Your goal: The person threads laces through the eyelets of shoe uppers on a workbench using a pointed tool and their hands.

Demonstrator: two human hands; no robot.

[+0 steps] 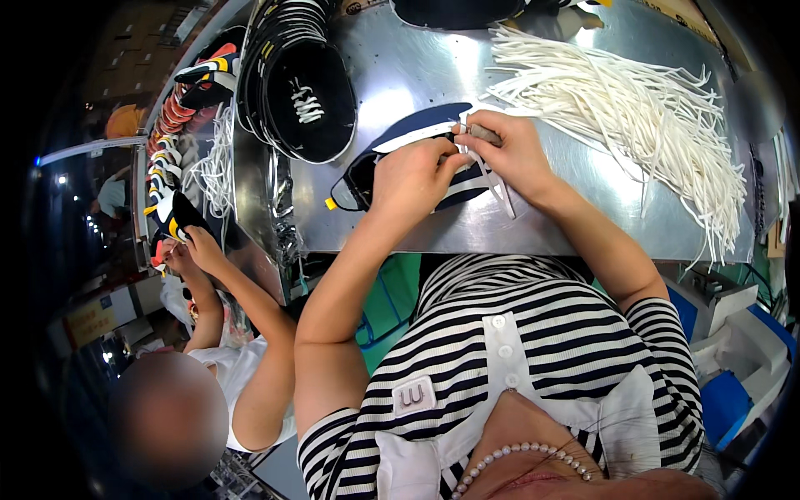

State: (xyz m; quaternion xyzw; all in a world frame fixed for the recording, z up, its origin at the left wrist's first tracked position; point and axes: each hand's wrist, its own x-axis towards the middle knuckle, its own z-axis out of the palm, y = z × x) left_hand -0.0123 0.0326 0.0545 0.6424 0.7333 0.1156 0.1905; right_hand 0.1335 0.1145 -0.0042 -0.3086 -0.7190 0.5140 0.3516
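Observation:
A navy and white shoe upper lies on the metal tabletop in front of me, a yellow tab at its left end. My left hand is closed on the upper, thumb and forefinger pinched at its lacing edge. Close beside it, my right hand is closed around a short tan-handled tool, its tip hidden at the eyelets. A white shoelace hangs from the upper below my right fingers. Which fingers touch the lace I cannot tell.
A large heap of white shoelaces spreads over the right of the metal table. Stacked black uppers stand at the back left. Left of me, a co-worker's hands handle another upper, near more laces.

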